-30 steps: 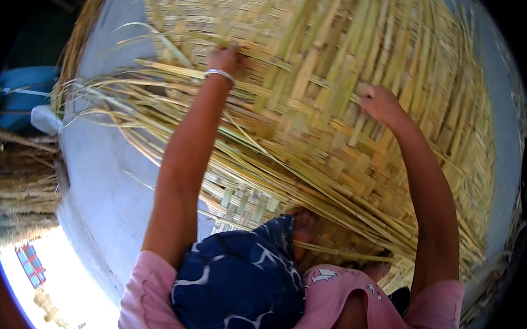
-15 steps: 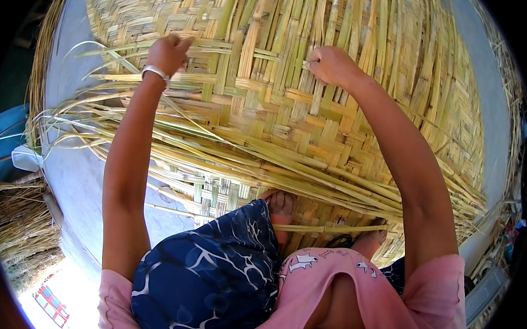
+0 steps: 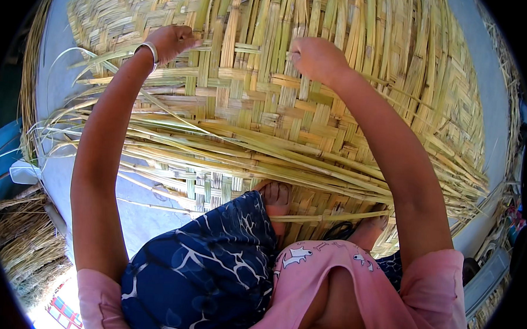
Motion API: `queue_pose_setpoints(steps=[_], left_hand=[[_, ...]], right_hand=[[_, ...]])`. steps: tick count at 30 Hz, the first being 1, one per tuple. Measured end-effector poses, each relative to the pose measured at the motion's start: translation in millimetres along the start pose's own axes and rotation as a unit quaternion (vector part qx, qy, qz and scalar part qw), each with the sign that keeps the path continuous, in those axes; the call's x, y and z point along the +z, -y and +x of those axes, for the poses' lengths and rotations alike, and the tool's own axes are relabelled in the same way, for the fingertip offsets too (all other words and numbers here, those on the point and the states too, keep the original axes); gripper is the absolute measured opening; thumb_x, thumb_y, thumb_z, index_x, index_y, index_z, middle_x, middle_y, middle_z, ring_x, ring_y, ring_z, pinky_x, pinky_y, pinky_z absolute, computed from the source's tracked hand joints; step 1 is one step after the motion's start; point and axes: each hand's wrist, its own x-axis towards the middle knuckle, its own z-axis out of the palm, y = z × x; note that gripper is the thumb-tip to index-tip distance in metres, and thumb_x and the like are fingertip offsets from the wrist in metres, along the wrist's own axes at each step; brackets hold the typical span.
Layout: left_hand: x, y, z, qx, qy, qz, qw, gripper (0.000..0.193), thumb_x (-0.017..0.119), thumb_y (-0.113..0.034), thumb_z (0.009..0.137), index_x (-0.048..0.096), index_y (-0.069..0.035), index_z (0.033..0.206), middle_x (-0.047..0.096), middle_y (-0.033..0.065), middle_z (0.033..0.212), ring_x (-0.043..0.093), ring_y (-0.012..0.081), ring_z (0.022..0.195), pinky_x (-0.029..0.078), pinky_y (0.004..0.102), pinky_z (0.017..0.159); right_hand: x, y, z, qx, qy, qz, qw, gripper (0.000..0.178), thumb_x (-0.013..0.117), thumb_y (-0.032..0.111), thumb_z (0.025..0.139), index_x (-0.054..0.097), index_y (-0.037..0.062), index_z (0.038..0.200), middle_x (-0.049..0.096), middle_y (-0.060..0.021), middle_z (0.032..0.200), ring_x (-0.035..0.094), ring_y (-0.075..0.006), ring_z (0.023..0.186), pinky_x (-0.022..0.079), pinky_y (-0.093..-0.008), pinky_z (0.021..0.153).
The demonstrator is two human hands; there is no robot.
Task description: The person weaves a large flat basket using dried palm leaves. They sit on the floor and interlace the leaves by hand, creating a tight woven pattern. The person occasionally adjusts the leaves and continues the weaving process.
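Note:
A large mat (image 3: pixel 312 116) of flat yellow-green reed strips lies before me, woven in its near part. Farther off, long loose lengthwise strips (image 3: pixel 392 46) run away from me. My left hand (image 3: pixel 170 43), with a pale bracelet at the wrist, is closed at the left part of the weave, its fingertips pinched on a reed strip beside a short crosswise strip (image 3: pixel 247 48). To the right, my right hand (image 3: pixel 319 59) is closed too, fingertips pressed together on a lengthwise strip. The back of the hand hides most of that grip.
A bundle of loose reed strips (image 3: pixel 264 158) lies across the mat in front of my bare foot (image 3: pixel 275 195). Beneath is a grey floor (image 3: pixel 147 212). Piled dry stalks (image 3: pixel 22 236) and a blue object (image 3: pixel 2 144) stand at the left; a grey-blue container (image 3: pixel 486 280) is at the right.
Both hands have shifted left, the left one also a little farther away. The whole view has drifted slightly. Both hands stay closed.

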Motion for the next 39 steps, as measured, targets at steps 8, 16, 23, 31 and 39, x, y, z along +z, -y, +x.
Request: queue_pose_setpoints(steps=[8, 16, 23, 31, 39], left_hand=[[5, -11, -30, 0.000, 0.029, 0.088, 0.996, 0.038, 0.060, -0.042, 0.084, 0.058, -0.004, 0.083, 0.059, 0.0138, 0.070, 0.058, 0.0333, 0.070, 0.044, 0.0404, 0.064], [58, -48, -61, 0.082, -0.236, 0.125, 0.960, 0.049, 0.065, -0.031, 0.080, 0.049, -0.011, 0.122, 0.051, 0.0121, 0.123, 0.054, 0.0304, 0.106, 0.041, 0.0411, 0.092], [101, -85, -64, 0.043, -0.169, 0.193, 0.965, 0.060, 0.043, -0.054, 0.088, 0.032, -0.026, 0.140, 0.028, 0.0090, 0.144, 0.022, 0.0297, 0.133, 0.017, 0.0522, 0.106], [102, -91, -67, 0.046, -0.174, 0.225, 0.957, 0.059, 0.041, -0.055, 0.088, 0.032, -0.028, 0.140, 0.029, 0.0104, 0.143, 0.025, 0.0310, 0.131, 0.018, 0.0489, 0.105], [88, -109, -72, -0.004, -0.088, 0.257, 0.962, 0.060, 0.041, -0.055, 0.089, 0.031, -0.027, 0.140, 0.028, 0.0089, 0.144, 0.024, 0.0297, 0.133, 0.023, 0.0534, 0.103]], right_hand=[[21, 14, -29, -0.016, -0.005, -0.042, 0.999, 0.017, 0.050, 0.017, 0.082, 0.059, 0.0029, 0.084, 0.062, -0.0168, 0.078, 0.059, -0.0351, 0.073, 0.047, -0.0463, 0.064], [22, 2, -20, -0.013, 0.011, 0.005, 1.000, 0.019, 0.049, 0.020, 0.084, 0.058, 0.0033, 0.084, 0.060, -0.0162, 0.074, 0.057, -0.0342, 0.071, 0.044, -0.0467, 0.064], [14, 7, -16, -0.017, 0.011, -0.027, 0.999, 0.020, 0.047, 0.019, 0.084, 0.057, 0.0023, 0.082, 0.059, -0.0168, 0.073, 0.057, -0.0344, 0.069, 0.045, -0.0464, 0.063], [21, 11, -24, -0.040, 0.002, -0.070, 0.997, 0.018, 0.047, 0.017, 0.083, 0.057, 0.0028, 0.088, 0.062, -0.0174, 0.077, 0.060, -0.0355, 0.074, 0.047, -0.0470, 0.063], [18, 13, -24, -0.014, 0.021, -0.070, 0.997, 0.017, 0.048, 0.008, 0.078, 0.062, 0.0020, 0.086, 0.065, -0.0160, 0.083, 0.063, -0.0319, 0.077, 0.051, -0.0442, 0.064]])
